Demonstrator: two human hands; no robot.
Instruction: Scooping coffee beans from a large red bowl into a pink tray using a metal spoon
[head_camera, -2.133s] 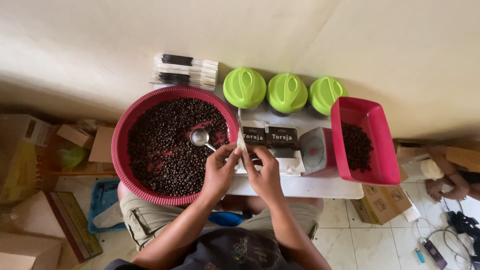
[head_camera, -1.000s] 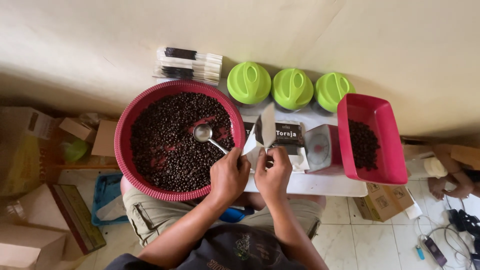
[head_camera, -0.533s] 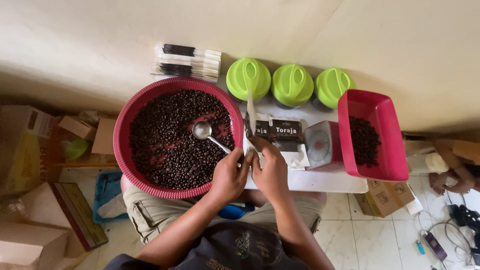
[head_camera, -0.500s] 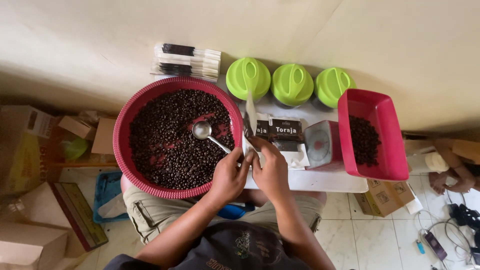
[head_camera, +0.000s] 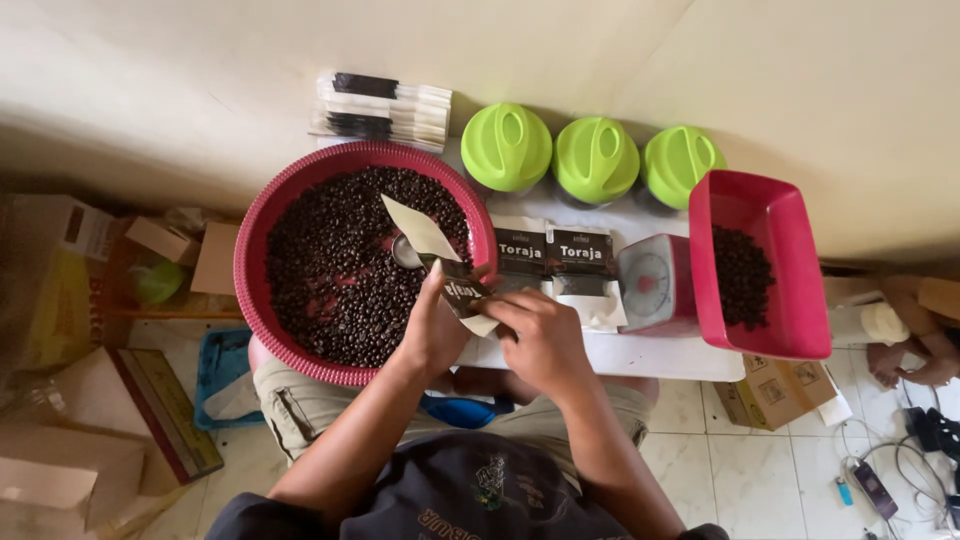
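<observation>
Spoon (head_camera: 405, 250) mostly hidden behind tilted pouch (head_camera: 440, 262); pouch's lower end covered by left hand (head_camera: 432, 330) and right hand (head_camera: 540, 340). Scale (head_camera: 655, 285) partly under red tray (head_camera: 765, 265). Forearms cut off below.

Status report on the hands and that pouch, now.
Left hand and right hand both grip the black-and-cream pouch, tilted over the red basin of coffee beans. Metal scoop lies in the beans, under the pouch.
</observation>
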